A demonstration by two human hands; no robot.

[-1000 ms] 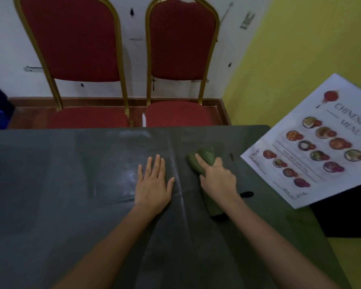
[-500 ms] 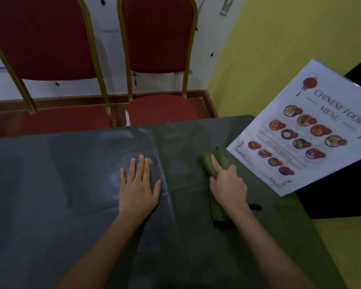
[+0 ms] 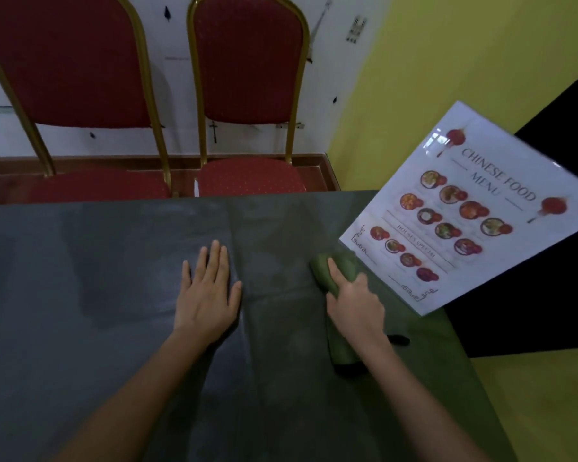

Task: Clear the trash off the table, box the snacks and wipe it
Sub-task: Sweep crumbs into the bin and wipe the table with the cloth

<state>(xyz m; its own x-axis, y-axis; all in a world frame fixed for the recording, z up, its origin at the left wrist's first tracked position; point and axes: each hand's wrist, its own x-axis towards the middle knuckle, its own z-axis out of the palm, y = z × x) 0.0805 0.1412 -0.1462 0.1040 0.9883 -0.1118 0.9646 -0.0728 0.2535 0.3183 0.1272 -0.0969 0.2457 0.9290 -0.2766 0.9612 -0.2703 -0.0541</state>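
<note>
A dark table fills the lower view. My left hand lies flat on it near the middle, fingers spread, holding nothing. My right hand presses down on a folded green cloth at the right side of the table, index finger stretched along the cloth. More of the cloth shows under my wrist. No trash or snacks are in view.
A laminated Chinese food menu lies tilted over the table's right edge, close to the cloth. A small black object sits beside my right wrist. Two red chairs stand behind the far edge. The yellow wall is at right.
My right hand has slid the green cloth to the right, toward the menu. My left hand stays flat on the table. The camera has shifted slightly.
</note>
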